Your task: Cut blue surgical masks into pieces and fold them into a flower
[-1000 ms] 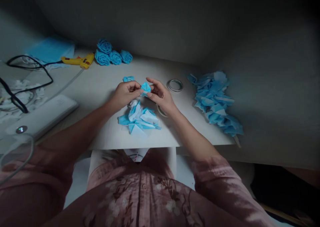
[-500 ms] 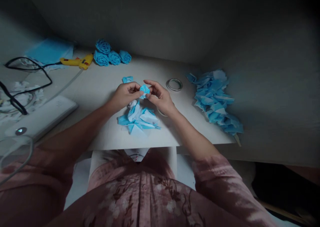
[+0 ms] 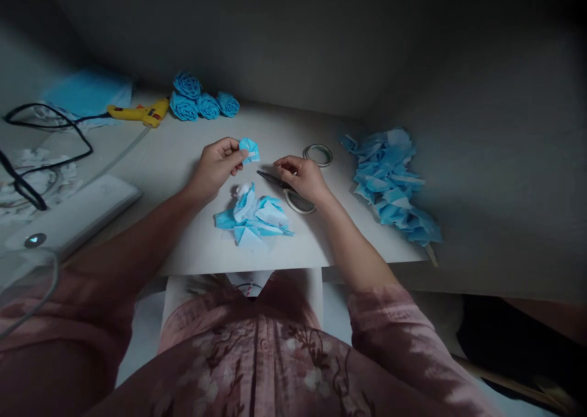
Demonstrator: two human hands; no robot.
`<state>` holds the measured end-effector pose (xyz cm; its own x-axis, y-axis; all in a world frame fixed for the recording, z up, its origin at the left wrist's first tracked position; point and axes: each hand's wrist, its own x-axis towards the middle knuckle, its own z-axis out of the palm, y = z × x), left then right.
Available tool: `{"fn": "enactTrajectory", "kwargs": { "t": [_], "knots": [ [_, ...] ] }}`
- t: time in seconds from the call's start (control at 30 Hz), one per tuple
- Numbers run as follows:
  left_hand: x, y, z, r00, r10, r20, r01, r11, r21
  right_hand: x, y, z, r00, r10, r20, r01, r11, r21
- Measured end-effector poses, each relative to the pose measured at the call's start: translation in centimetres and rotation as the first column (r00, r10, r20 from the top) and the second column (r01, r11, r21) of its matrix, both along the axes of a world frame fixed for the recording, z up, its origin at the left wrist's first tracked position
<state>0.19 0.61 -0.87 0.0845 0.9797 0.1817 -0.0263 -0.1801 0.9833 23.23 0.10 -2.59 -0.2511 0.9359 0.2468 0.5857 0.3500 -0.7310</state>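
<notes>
My left hand (image 3: pixel 220 165) pinches a small folded blue paper petal (image 3: pixel 249 150) above the table, with a pale strip across its lower part. To the right, my right hand (image 3: pixel 300 175) is off the paper, its fingers loosely bent and nothing visible between them. Below that hand lie scissors (image 3: pixel 299 203), blades pointing left; the hand hides their middle, and I cannot tell whether it touches them. A loose pile of blue and white paper pieces (image 3: pixel 254 218) sits nearer to me.
Finished blue paper roses (image 3: pixel 208 106) stand at the back beside a yellow glue gun (image 3: pixel 156 112) with its cord. A tape roll (image 3: pixel 318 154) lies behind my right hand. A long heap of blue paper (image 3: pixel 389 181) lines the right side; a white power bank-like box (image 3: pixel 92 209) is left.
My right hand has let go of the blue paper and moved slightly right, uncovering the scissors. My left hand has carried the paper left and a little farther back.
</notes>
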Motion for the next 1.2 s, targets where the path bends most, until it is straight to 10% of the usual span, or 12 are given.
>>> {"fn": "enactTrajectory", "kwargs": {
  "t": [1.0,1.2],
  "knots": [
    [0.3,-0.5,-0.2,0.994,-0.106,0.001,0.106,0.992,-0.067,-1.7,-0.4,-1.1,0.915,-0.119,0.385,0.092,0.992,0.086],
    [0.3,-0.5,-0.3,0.992,-0.116,0.040,0.119,0.988,-0.097,-1.2,0.0,-1.6,0.962,-0.123,0.242,0.111,0.992,0.063]
  ]
}}
